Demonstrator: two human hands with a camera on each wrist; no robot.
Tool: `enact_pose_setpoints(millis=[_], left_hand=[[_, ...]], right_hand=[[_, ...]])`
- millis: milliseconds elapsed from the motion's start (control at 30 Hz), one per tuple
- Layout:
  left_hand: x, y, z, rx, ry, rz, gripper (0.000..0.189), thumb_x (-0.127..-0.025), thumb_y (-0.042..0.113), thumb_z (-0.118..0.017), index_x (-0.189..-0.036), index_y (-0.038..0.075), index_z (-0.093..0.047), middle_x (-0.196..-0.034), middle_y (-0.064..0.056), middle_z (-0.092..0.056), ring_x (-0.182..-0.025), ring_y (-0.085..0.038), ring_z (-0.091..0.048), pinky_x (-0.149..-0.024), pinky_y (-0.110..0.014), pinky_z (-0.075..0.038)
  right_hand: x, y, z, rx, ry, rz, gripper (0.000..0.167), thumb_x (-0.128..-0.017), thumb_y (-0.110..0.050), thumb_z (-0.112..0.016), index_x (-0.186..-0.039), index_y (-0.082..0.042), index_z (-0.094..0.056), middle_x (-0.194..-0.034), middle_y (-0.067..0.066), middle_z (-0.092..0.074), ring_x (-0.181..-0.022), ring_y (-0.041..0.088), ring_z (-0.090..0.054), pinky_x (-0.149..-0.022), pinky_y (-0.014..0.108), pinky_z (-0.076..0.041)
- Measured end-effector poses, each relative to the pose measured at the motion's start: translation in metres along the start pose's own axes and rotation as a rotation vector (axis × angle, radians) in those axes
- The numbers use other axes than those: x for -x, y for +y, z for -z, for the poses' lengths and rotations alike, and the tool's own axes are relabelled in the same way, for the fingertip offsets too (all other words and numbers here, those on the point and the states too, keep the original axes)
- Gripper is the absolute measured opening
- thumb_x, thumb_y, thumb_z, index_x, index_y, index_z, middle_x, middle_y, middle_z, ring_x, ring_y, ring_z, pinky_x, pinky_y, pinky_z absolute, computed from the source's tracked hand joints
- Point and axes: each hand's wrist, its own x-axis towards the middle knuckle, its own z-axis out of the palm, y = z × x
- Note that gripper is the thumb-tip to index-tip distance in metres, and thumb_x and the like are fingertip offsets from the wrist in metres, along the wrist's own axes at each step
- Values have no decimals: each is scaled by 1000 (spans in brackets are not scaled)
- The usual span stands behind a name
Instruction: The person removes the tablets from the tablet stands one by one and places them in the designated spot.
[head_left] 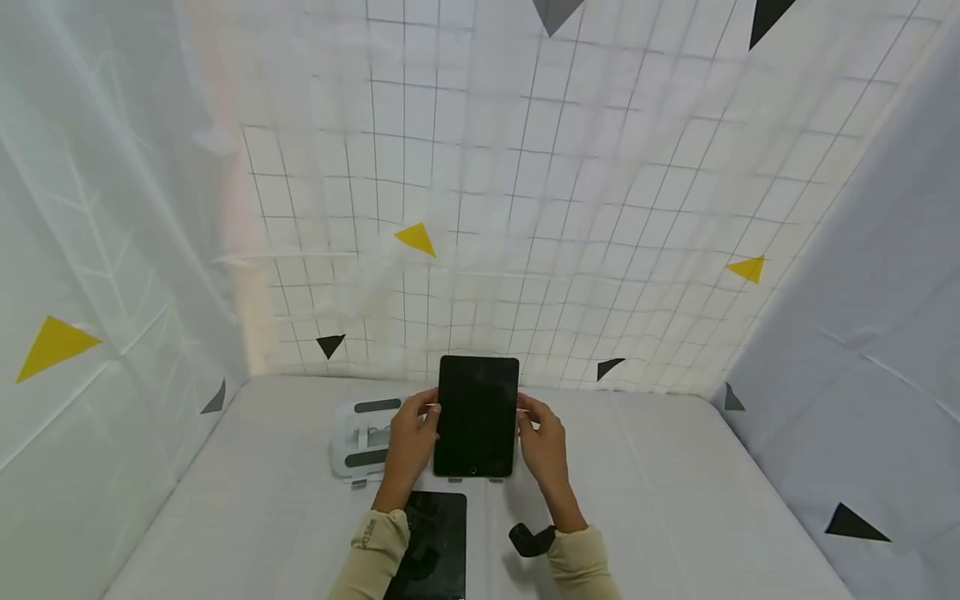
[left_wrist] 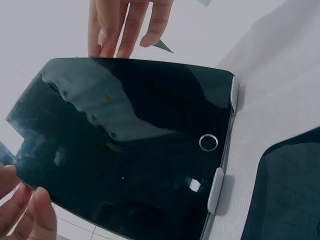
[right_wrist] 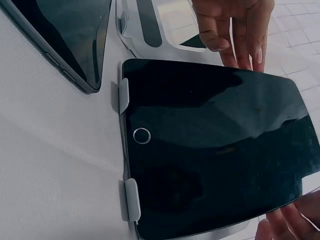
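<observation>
A black tablet (head_left: 477, 417) with a round home button stands upright, tilted back. Two light grey hooks (left_wrist: 215, 191) of a stand catch its lower edge; the screen hides most of this stand. My left hand (head_left: 410, 437) holds the tablet's left edge, thumb and fingertips at its side. Opposite it, my right hand (head_left: 543, 442) holds the right edge, fingers reaching toward the back. Both hands show again in the right wrist view, the left hand (right_wrist: 235, 27) beyond the tablet and the right hand (right_wrist: 290, 220) at the lower corner.
Left of the tablet lies a light grey stand (head_left: 342, 433) with dark pads, partly behind my left hand. A second dark tablet (head_left: 442, 542) lies flat in front, overlapped by my left forearm. A black curved device (head_left: 531, 540) sits at my right wrist. White gridded sheeting (head_left: 480, 167) rises behind the table.
</observation>
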Motion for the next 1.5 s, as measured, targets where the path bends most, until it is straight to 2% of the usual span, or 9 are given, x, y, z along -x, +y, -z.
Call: enact_pose_setpoints(millis=[167, 333, 467, 700, 900, 1133, 1233, 1367, 1500], left_hand=[[-2, 1, -2, -45, 39, 20, 18, -107, 19, -63, -121, 9, -70, -112, -6, -70, -93, -23, -67, -68, -37, -57], [-1, 3, 0, -49, 30, 23, 14, -106, 20, -67, -113, 8, -71, -101, -5, -71, -82, -29, -67, -66, -38, -56], [1, 4, 1, -62, 18, 6, 15, -105, 22, -68, -112, 9, -72, -99, -3, -71, -83, -24, -68, -66, -34, -57], [3, 15, 1, -45, 0, -34, 14, -105, 23, -68, -112, 11, -73, -99, -1, -71, -83, -20, -67, -67, -36, -57], [8, 28, 1, -21, -38, -44, 13, -105, 24, -69, -110, 13, -73, -96, 2, -71, -83, -19, -68, -66, -34, -57], [11, 41, -5, 15, -115, -17, 11, -103, 27, -71, -104, 17, -74, -85, 3, -69, -72, -19, -65, -63, -38, -55], [10, 43, -7, 38, -165, -11, 14, -104, 25, -70, -108, 13, -74, -87, 1, -70, -73, -18, -67, -65, -39, -58], [9, 45, -8, 49, -257, 21, 16, -105, 20, -68, -112, 6, -72, -89, -2, -71, -74, -22, -70, -68, -47, -61], [14, 46, -13, 25, -389, 68, 18, -106, 19, -66, -112, 2, -70, -83, -3, -71, -72, -28, -71, -68, -52, -60]], right_hand=[[-2, 3, 4, -45, 29, -16, 20, -107, -15, -64, -124, -7, -68, -115, 10, -70, -102, 26, -66, -75, 35, -58], [2, 6, 6, -63, 53, -30, 16, -106, -18, -65, -117, -6, -69, -108, 10, -69, -95, 24, -66, -73, 32, -57], [6, 6, 9, -65, 63, -20, 16, -106, -17, -65, -117, -6, -69, -107, 10, -70, -93, 24, -67, -72, 30, -57], [8, -2, 18, -69, 85, 16, 16, -106, -17, -66, -117, -6, -68, -105, 10, -69, -90, 23, -66, -72, 31, -57], [5, -10, 39, -39, 39, 26, 14, -105, -15, -67, -116, -5, -68, -101, 9, -70, -86, 23, -66, -70, 29, -57], [-1, -17, 67, -5, -36, -1, 15, -106, -15, -66, -116, -4, -67, -93, 11, -68, -75, 23, -62, -66, 28, -56], [-3, -18, 73, -2, -47, -10, 15, -105, -14, -67, -116, -3, -67, -92, 12, -68, -73, 25, -62, -65, 29, -56], [0, -14, 81, 29, -84, -11, 16, -105, -15, -68, -116, -3, -67, -89, 12, -68, -70, 26, -63, -64, 31, -55], [13, -5, 94, 92, -125, -32, 18, -105, -14, -67, -119, -2, -66, -85, 10, -67, -66, 25, -63, -60, 32, -53]])
